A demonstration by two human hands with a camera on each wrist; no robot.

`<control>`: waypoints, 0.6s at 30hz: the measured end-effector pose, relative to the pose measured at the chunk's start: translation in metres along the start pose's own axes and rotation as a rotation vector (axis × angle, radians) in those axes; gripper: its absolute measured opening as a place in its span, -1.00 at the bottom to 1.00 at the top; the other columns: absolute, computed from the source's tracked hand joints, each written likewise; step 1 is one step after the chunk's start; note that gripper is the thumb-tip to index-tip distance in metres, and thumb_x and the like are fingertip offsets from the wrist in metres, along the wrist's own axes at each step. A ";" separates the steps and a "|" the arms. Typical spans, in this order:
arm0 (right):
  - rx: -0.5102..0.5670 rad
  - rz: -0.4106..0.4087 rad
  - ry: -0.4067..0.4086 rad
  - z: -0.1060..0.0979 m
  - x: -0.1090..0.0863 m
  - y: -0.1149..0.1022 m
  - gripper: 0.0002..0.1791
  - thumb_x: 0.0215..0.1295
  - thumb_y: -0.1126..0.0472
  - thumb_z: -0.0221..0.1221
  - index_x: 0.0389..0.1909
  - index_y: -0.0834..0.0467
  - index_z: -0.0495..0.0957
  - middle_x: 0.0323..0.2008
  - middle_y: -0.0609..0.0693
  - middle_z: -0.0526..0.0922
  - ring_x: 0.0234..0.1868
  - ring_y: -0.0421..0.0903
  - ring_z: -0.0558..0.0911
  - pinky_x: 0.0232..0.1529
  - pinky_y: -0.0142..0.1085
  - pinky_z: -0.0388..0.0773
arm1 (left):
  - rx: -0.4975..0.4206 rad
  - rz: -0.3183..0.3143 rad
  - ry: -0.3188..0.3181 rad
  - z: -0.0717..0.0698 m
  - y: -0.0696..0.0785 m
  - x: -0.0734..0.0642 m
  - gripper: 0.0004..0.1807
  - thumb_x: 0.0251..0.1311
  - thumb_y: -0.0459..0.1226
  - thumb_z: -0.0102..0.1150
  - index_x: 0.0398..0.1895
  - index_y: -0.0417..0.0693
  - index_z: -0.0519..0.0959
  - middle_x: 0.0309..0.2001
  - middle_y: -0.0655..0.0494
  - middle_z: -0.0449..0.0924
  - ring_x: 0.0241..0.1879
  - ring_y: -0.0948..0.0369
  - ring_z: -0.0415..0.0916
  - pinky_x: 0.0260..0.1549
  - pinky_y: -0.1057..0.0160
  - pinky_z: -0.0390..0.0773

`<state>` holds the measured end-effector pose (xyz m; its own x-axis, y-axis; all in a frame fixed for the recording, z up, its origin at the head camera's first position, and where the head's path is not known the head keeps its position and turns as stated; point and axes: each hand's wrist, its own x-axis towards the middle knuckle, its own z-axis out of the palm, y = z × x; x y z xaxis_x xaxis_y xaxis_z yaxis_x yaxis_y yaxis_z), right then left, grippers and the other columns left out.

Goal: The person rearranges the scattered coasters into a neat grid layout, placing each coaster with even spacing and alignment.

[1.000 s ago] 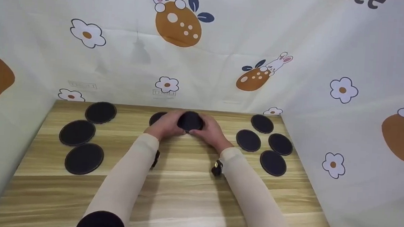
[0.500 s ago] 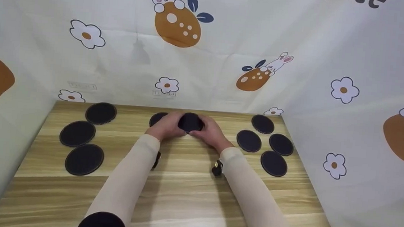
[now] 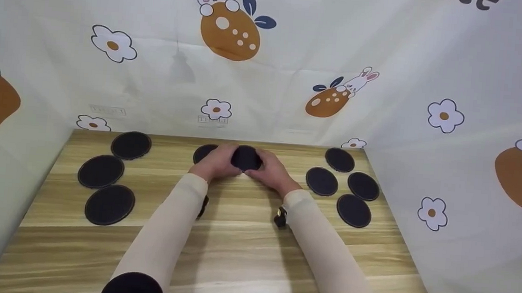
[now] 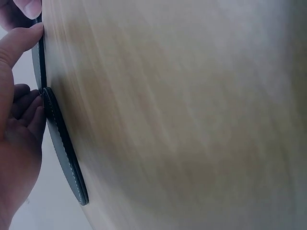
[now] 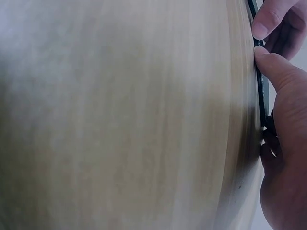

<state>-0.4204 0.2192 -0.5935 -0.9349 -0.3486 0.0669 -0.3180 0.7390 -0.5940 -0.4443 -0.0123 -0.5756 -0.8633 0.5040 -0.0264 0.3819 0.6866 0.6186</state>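
Note:
Both hands grip one round black coaster [image 3: 246, 158] at the middle of the table's far edge. My left hand [image 3: 218, 162] holds its left side and my right hand [image 3: 273, 170] its right, thumbs meeting at the near rim. In the right wrist view the thumb [image 5: 274, 67] presses on the coaster's edge [image 5: 263, 96], which sits close over the wood. A second coaster [image 3: 202, 153] lies just left of the left hand, partly hidden by it. The left wrist view has this coaster [image 4: 62, 148] edge-on, with pale stitching along its rim, beside the curled fingers.
Three black coasters [image 3: 100, 171] lie in a bent column at the table's left. Several more [image 3: 321, 181] form a cluster at the right. A printed cloth [image 3: 265, 86] with rabbits and flowers rises behind the wooden table [image 3: 238, 261] and along both sides.
Almost nothing differs. The hands keep their grip on the coaster, which has shifted only very slightly toward the near side since the first frame.

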 end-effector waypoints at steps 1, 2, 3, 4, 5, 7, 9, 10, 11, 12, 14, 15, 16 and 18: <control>0.002 -0.004 0.002 0.000 0.000 0.000 -0.11 0.43 0.01 0.49 0.62 0.31 0.38 0.55 0.26 0.48 0.60 0.18 0.40 0.64 0.01 0.26 | 0.002 0.006 0.004 0.000 0.000 0.000 -0.17 0.21 -0.23 0.56 0.55 -0.24 0.47 0.44 -0.21 0.54 0.47 -0.13 0.44 0.55 -0.13 0.33; 0.006 -0.008 0.005 0.000 0.000 0.000 -0.11 0.42 0.02 0.49 0.62 0.32 0.38 0.54 0.26 0.49 0.59 0.19 0.41 0.63 0.01 0.27 | 0.004 0.010 0.006 0.000 -0.001 0.000 -0.17 0.21 -0.23 0.56 0.54 -0.25 0.47 0.43 -0.22 0.55 0.47 -0.13 0.45 0.54 -0.13 0.34; 0.008 -0.013 0.007 0.000 0.001 -0.001 -0.11 0.42 0.03 0.49 0.62 0.32 0.38 0.53 0.26 0.49 0.59 0.18 0.42 0.63 0.01 0.29 | 0.006 0.014 0.009 0.000 -0.001 0.000 -0.17 0.20 -0.22 0.57 0.53 -0.27 0.48 0.42 -0.22 0.56 0.46 -0.14 0.45 0.54 -0.13 0.35; 0.011 -0.017 0.008 0.000 0.001 -0.001 -0.11 0.41 0.03 0.49 0.62 0.32 0.38 0.53 0.26 0.50 0.58 0.19 0.42 0.62 0.01 0.29 | 0.008 0.019 0.012 0.000 -0.001 0.000 -0.17 0.20 -0.22 0.58 0.52 -0.28 0.49 0.42 -0.23 0.56 0.45 -0.14 0.46 0.53 -0.12 0.36; 0.015 -0.021 0.009 0.000 0.001 -0.001 -0.11 0.40 0.04 0.50 0.61 0.33 0.38 0.52 0.27 0.51 0.57 0.19 0.43 0.61 0.01 0.30 | 0.010 0.021 0.016 0.000 -0.001 -0.001 -0.17 0.19 -0.21 0.59 0.51 -0.28 0.49 0.41 -0.23 0.57 0.45 -0.14 0.46 0.52 -0.12 0.36; 0.020 -0.031 0.011 0.000 0.002 -0.001 -0.11 0.39 0.06 0.51 0.61 0.32 0.39 0.51 0.26 0.52 0.56 0.18 0.44 0.60 0.01 0.31 | 0.015 0.023 0.022 0.000 -0.001 -0.002 -0.16 0.19 -0.20 0.59 0.51 -0.28 0.48 0.41 -0.24 0.57 0.44 -0.15 0.46 0.52 -0.12 0.37; 0.018 -0.040 0.015 0.001 0.002 0.001 -0.10 0.38 0.04 0.52 0.61 0.32 0.39 0.50 0.26 0.53 0.55 0.17 0.45 0.60 0.01 0.32 | 0.019 0.031 0.031 0.000 0.000 -0.003 -0.16 0.18 -0.21 0.59 0.52 -0.28 0.49 0.41 -0.24 0.57 0.44 -0.15 0.47 0.52 -0.13 0.37; 0.016 -0.044 0.015 0.001 0.002 0.001 -0.10 0.38 0.03 0.53 0.61 0.31 0.40 0.49 0.25 0.53 0.55 0.16 0.45 0.60 0.00 0.32 | 0.020 0.037 0.035 0.000 0.000 -0.003 -0.16 0.19 -0.21 0.58 0.52 -0.28 0.48 0.41 -0.24 0.57 0.44 -0.15 0.47 0.52 -0.13 0.37; 0.019 -0.046 0.016 0.000 0.001 0.002 -0.09 0.37 0.03 0.53 0.61 0.30 0.40 0.49 0.23 0.53 0.55 0.15 0.45 0.60 -0.01 0.32 | 0.021 0.043 0.038 0.000 0.001 -0.004 -0.16 0.19 -0.22 0.58 0.52 -0.28 0.48 0.41 -0.25 0.57 0.44 -0.15 0.47 0.52 -0.14 0.37; 0.021 -0.045 0.017 0.000 0.001 0.002 -0.09 0.37 0.02 0.54 0.61 0.30 0.40 0.50 0.23 0.53 0.55 0.14 0.45 0.60 -0.02 0.31 | 0.020 0.049 0.040 0.000 0.002 -0.004 -0.16 0.19 -0.22 0.58 0.53 -0.28 0.47 0.41 -0.25 0.56 0.44 -0.16 0.47 0.52 -0.14 0.37; 0.029 -0.042 0.019 -0.003 -0.002 0.002 -0.08 0.36 -0.01 0.54 0.61 0.28 0.41 0.51 0.21 0.53 0.56 0.12 0.44 0.61 -0.03 0.29 | 0.017 0.064 0.044 0.000 0.006 -0.006 -0.16 0.20 -0.22 0.58 0.53 -0.28 0.47 0.41 -0.25 0.56 0.44 -0.16 0.47 0.52 -0.15 0.37; 0.035 -0.038 0.019 -0.005 -0.004 0.001 -0.08 0.37 -0.02 0.54 0.61 0.27 0.40 0.52 0.20 0.52 0.57 0.11 0.42 0.62 -0.04 0.28 | 0.016 0.073 0.046 0.000 0.007 -0.006 -0.16 0.21 -0.21 0.58 0.53 -0.28 0.47 0.41 -0.25 0.56 0.44 -0.15 0.47 0.52 -0.15 0.37; 0.039 -0.036 0.019 -0.007 -0.006 0.000 -0.08 0.38 -0.02 0.54 0.62 0.27 0.40 0.53 0.19 0.51 0.58 0.11 0.41 0.63 -0.03 0.27 | 0.014 0.080 0.047 0.001 0.009 -0.007 -0.15 0.21 -0.21 0.58 0.54 -0.28 0.46 0.41 -0.24 0.55 0.44 -0.14 0.46 0.52 -0.14 0.37; 0.042 -0.028 0.022 -0.011 -0.011 -0.001 -0.07 0.40 -0.03 0.52 0.63 0.28 0.38 0.55 0.20 0.48 0.60 0.13 0.38 0.64 -0.02 0.24 | 0.009 0.088 0.046 0.002 0.012 -0.008 -0.14 0.23 -0.20 0.59 0.56 -0.27 0.45 0.43 -0.22 0.54 0.46 -0.13 0.44 0.54 -0.13 0.35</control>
<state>-0.4115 0.2286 -0.5847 -0.9290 -0.3557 0.1017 -0.3379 0.7037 -0.6249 -0.4321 -0.0067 -0.5691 -0.8404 0.5381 0.0641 0.4598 0.6456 0.6098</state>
